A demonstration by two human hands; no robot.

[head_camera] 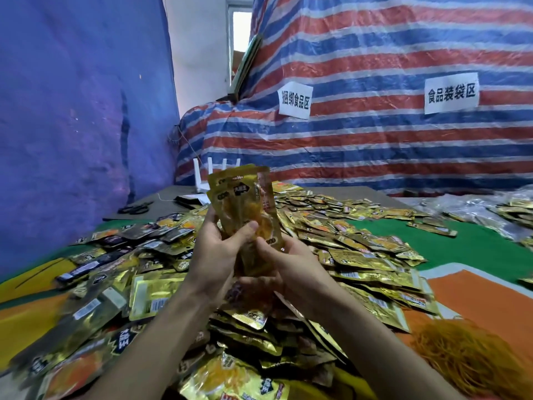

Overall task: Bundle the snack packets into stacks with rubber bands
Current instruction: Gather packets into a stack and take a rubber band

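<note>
Two grips, left hand [215, 249] and right hand [288, 267], around one upright stack of snack packets [242, 197] above the tabletop [461, 243].

Bare forearms [161, 327]; bare hands [215, 255].

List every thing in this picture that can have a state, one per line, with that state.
left grip, curled round the held stack, thumb on its front.
right grip, holding the stack's lower end.
held stack, upright, off the table, no band visible.
loose packets, scattered unbundled across the table.
rubber bands, heaped loose, untouched.
scissors, lying flat, unused.
</note>
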